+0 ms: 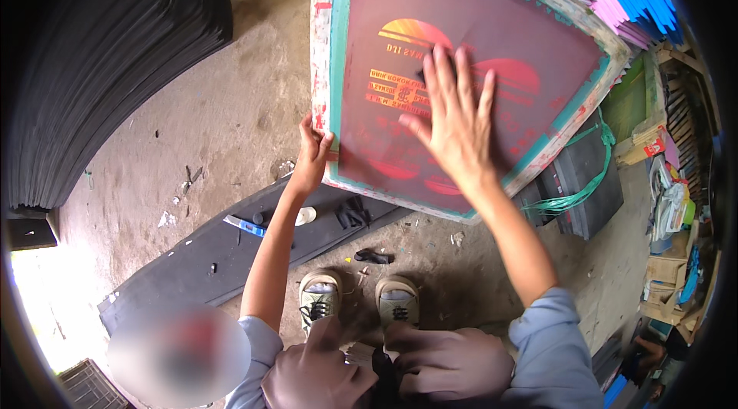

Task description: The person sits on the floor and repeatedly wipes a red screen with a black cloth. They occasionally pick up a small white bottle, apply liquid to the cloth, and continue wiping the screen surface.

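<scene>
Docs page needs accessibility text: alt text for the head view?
A person's left hand grips the lower-left edge of a large framed screen with red and orange print, while the right hand is spread over its dark reddish face. Black sheets are stacked at left; the person's shoes show below, on a littered floor.

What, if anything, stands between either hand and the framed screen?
Nothing visible comes between the left hand and the framed screen, which it holds by the left edge. A small dark patch at the right hand could be cloth underneath or shadow; I cannot tell.
</scene>
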A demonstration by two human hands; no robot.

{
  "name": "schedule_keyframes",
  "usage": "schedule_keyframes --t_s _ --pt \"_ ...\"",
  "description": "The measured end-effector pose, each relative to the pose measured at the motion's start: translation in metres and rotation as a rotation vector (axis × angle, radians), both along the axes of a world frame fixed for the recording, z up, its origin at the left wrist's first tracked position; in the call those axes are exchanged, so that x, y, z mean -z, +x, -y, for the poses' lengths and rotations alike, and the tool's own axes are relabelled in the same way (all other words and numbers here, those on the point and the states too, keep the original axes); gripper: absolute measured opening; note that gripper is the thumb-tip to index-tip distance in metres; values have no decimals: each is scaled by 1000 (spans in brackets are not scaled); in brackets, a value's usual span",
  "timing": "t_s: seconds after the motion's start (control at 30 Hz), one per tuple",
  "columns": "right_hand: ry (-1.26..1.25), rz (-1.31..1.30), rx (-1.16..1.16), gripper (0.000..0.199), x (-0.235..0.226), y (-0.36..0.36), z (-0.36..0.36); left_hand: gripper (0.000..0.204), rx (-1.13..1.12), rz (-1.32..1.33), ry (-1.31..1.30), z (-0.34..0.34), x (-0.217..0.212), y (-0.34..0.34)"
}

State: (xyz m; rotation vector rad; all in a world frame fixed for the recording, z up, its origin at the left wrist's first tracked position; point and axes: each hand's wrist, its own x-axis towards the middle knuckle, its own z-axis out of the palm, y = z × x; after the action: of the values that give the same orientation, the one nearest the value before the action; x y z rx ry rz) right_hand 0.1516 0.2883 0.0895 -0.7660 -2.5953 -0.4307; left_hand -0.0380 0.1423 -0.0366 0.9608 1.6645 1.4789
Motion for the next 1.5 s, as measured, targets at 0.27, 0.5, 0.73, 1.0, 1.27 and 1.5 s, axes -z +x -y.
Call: schedule_keyframes --t_s 0.27,0.5,0.73,1.0,1.27,1.5 --pt "22 128 15 77 68 37 30 64 37 36 -6 0 -3 1" --pt "192 135 29 76 38 -62 30 53 -99 -23 13 -1 5 8" --pt "442 539 -254 69 117 35 43 49 -56 46 52 -9 -1 2" --pt "273 -218 89 63 -46 -37 -29 58 -214 -202 -1 6 -1 20" --pt "130 647 -627 57 133 24 65 50 -117 -358 7 64 -30 7" --pt "60 346 -665 39 18 58 -1 37 -195 -424 -105 150 -75 -23"
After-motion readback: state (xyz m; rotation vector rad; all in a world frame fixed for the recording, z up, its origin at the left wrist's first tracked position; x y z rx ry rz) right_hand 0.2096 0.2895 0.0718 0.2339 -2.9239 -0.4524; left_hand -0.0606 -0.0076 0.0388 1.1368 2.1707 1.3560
